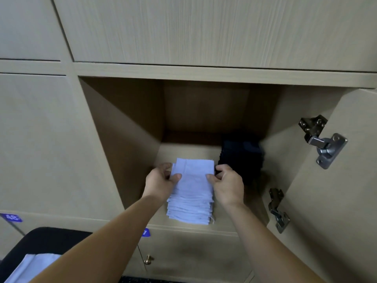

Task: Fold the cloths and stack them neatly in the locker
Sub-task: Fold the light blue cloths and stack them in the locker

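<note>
As the head camera looks down into the open locker [126,127], both bare arms reach into it. The left hand [160,183] pinches the left edge of the top white cloth [193,174], with the thumb lying on top and the other fingers curled at the side. The right hand [229,185] pinches the right edge of the same cloth in the same way, its thumb on top. This cloth is folded and lies on the white stack [189,211], which stands at the front of the locker floor, about in the middle. Just beside it to the right, deeper inside, stands a dark stack [242,162] of folded cloths; the right hand's fingers are very near it, and I cannot tell if they touch. The locker door [326,201] is swung open at the right, with two metal hinges [323,140] on its inner side. At the lower left, another white cloth [30,266] lies on a black surface [51,240]. A blue label [11,217] with the number 48 is on the panel at the left, and a small brass knob [148,260] is on the door below.
</note>
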Demonstrator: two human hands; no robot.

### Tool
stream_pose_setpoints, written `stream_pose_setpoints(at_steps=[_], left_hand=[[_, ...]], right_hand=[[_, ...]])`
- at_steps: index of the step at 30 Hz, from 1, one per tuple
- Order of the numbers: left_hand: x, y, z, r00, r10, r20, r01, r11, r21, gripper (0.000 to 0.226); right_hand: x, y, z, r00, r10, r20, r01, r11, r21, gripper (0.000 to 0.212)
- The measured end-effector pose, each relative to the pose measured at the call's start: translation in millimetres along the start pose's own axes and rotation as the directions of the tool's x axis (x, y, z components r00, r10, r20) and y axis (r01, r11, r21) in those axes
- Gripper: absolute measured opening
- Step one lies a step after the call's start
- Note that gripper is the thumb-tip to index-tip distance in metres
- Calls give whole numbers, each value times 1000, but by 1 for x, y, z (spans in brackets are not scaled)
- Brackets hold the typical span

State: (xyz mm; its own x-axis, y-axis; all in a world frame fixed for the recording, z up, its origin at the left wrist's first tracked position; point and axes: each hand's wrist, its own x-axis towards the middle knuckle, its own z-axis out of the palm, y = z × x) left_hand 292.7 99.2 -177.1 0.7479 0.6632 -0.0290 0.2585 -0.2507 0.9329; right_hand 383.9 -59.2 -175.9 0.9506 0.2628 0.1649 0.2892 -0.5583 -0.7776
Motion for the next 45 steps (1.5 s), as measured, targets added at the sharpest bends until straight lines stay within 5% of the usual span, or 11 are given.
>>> stream_pose_setpoints(at_steps=[3,6,10,12,16,24,30,38,45], left_hand=[[0,1,1,999,39,-27,-39,999,-6,36],[-3,6,0,994,106,-22,-106,994,8,23],[-5,7,-4,971,231,68,-240,947,215,33],[-6,6,-4,926,311,216,-375,828,418,40],[-4,-3,2,872,240,427,-484,553,678,50],[0,-21,6,866,238,439,-466,703,537,54],[-5,-13,-2,856,241,457,-499,613,612,56],[-54,24,-35,884,350,308,-461,551,696,54],[-126,35,-96,920,327,214,-366,529,765,57]], right_hand=[[-5,-3,-3,990,-144,-7,142,978,-153,30],[-10,-8,-5,942,-305,141,332,910,-250,41],[-11,-6,-1,890,-263,372,392,858,-331,54],[-9,-3,4,877,-228,424,388,856,-342,55],[-8,5,11,866,-202,458,385,853,-352,56],[-7,21,19,857,-203,474,384,864,-326,56],[-6,12,13,857,-201,474,391,854,-344,56],[-33,-31,-33,919,-328,220,393,818,-419,32],[-98,-66,-51,906,-338,256,415,832,-369,33]])
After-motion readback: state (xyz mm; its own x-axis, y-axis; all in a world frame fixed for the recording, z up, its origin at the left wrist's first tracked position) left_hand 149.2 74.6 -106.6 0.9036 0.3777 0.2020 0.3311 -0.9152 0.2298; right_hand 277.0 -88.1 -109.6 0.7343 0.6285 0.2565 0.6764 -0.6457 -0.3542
